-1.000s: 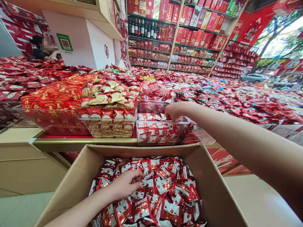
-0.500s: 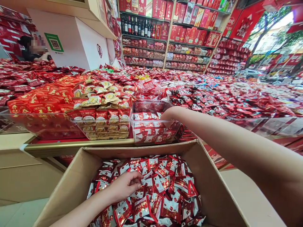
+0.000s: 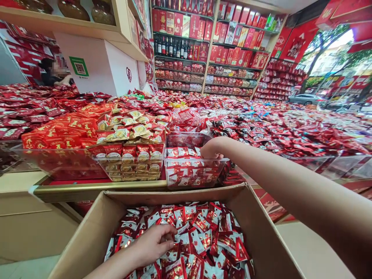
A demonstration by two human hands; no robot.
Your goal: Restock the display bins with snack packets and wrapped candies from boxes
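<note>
My left hand [image 3: 158,241] is inside a cardboard box [image 3: 177,197], low over a heap of small red-and-white candy packets [image 3: 203,246]. Its fingers are curled, and whatever lies under them is hidden. My right hand [image 3: 214,149] reaches down into a clear plastic bin [image 3: 171,179], at its right side. Those fingers are bent and partly covered by the wrist and the bin's wall; what they hold does not show. Similar packets [image 3: 183,153] are stacked in neat rows in the bin, mostly to the left of that hand.
Left of the bin stands another with gold durian packets [image 3: 136,162], then one with bright red packets [image 3: 64,143]. Heaped sweets [image 3: 261,128] spread behind and right. A gold-edged counter [image 3: 101,186] meets the box's far rim. A person [image 3: 54,71] is at the far left.
The view has tilted up a little, so everything sits lower in the picture. My right hand has shifted slightly within the bin; my left hand stays over the packets in the box.
</note>
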